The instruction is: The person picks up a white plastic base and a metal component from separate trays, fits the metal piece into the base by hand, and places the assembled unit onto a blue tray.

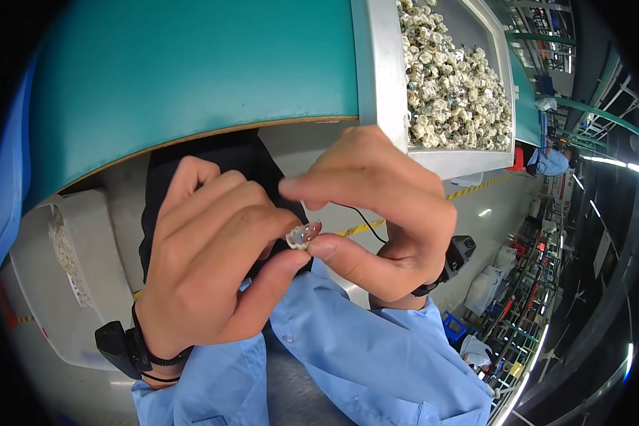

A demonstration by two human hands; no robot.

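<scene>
Between the thumb and index finger of my left hand [213,263] is a small off-white part [303,235] with a shiny, greyish middle and what look like tiny metal bits. My right hand [387,213] is beside it, its thumb tip at the part's right edge. The right index finger stays apart, stretched out above the part, with a gap between it and the thumb. Both hands are over my lap, in front of the green tabletop's [192,64] near edge.
A metal tray [383,85] at the upper right holds a heap of similar off-white parts [454,92]. On the lower left, a pale bin [103,248] contains more small parts. Yellow floor tape [476,188] and shelving [525,305] lie beyond; other people are far right.
</scene>
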